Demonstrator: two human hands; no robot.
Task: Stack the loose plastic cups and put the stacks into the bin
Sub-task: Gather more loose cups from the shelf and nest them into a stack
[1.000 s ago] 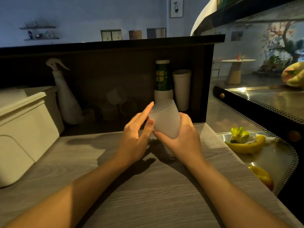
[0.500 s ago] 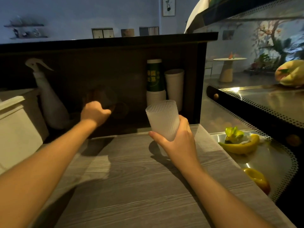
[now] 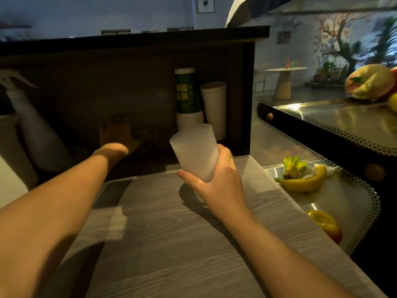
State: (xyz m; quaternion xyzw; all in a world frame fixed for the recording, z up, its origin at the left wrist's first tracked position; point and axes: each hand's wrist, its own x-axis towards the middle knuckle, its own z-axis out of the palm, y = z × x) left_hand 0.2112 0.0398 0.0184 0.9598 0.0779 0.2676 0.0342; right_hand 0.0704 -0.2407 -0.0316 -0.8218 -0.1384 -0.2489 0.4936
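A ribbed frosted cup (image 3: 196, 151) is grasped around its lower half by the right hand (image 3: 217, 183), tilted slightly left, mouth upward, raised above the wood-grain counter (image 3: 171, 244). The counter surface beneath and nearer than both hands is seen bare. Just right of the right hand the counter edge meets a metal tray (image 3: 335, 203) holding yellow fruit. Beyond the hands, a dark recess (image 3: 86, 100) opens under an overhanging ledge. The left hand (image 3: 117, 134) is extended into that recess, well left of the held cup; it is blurred and in shadow, and its grip cannot be determined. A spray bottle (image 3: 36, 125) stands left of it; a green-labelled cup stack (image 3: 187, 97) stands behind the held cup.
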